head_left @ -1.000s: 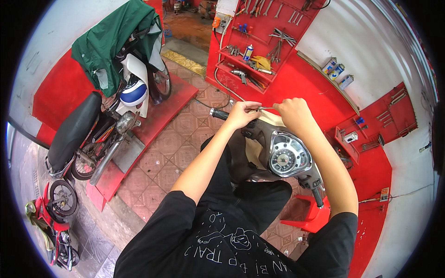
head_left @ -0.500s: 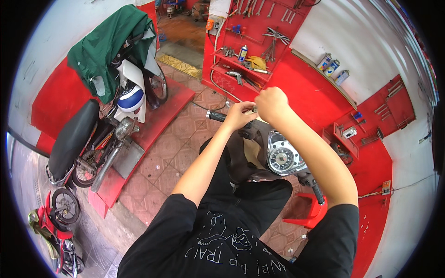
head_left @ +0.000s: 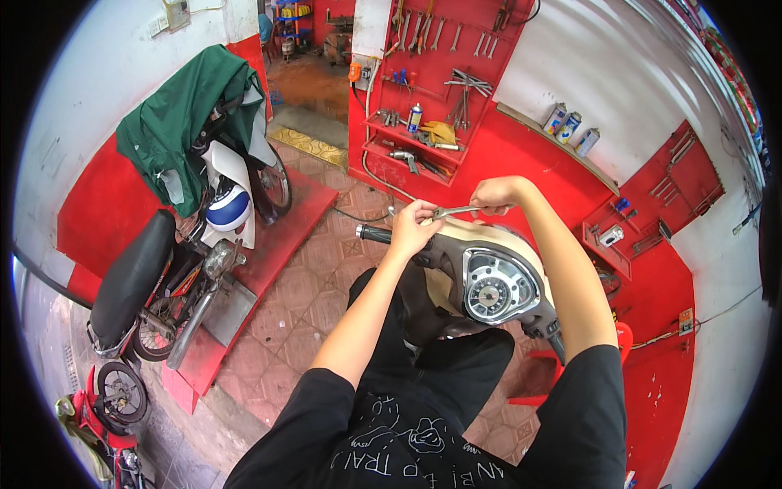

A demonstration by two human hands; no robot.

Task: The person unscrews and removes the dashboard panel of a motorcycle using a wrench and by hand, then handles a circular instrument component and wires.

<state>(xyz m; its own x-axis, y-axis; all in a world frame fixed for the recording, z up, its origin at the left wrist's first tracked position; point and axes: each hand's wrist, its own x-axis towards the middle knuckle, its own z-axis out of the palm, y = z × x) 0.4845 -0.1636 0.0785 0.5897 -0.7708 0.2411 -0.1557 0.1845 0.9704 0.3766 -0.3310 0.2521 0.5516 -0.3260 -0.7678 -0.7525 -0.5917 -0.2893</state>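
Observation:
A silver wrench (head_left: 460, 210) lies level above the left part of a scooter's handlebar, over the cream cowl (head_left: 471, 234). My right hand (head_left: 498, 194) is closed round its right end. At its other end, my left hand (head_left: 414, 226) has its fingers bent and pinched about the wrench's head; the part under those fingers is hidden. Just left of and below my left hand is the black left handlebar grip (head_left: 375, 234). The scooter's round gauge (head_left: 490, 295), in a chrome surround, sits below both hands.
A red tool board (head_left: 448, 49) with wrenches hangs ahead, above a shelf holding a spray can (head_left: 415, 118). Several cans (head_left: 570, 128) line a ledge at right. At left, a motorcycle with a black seat (head_left: 134, 277) stands on a red ramp (head_left: 305, 208). A red stool (head_left: 623, 338) is partly hidden by my right arm.
My right hand has lowered and moved right, away from my left hand, and the wrench now shows between them. The view has shifted, and more of the cream cowl shows.

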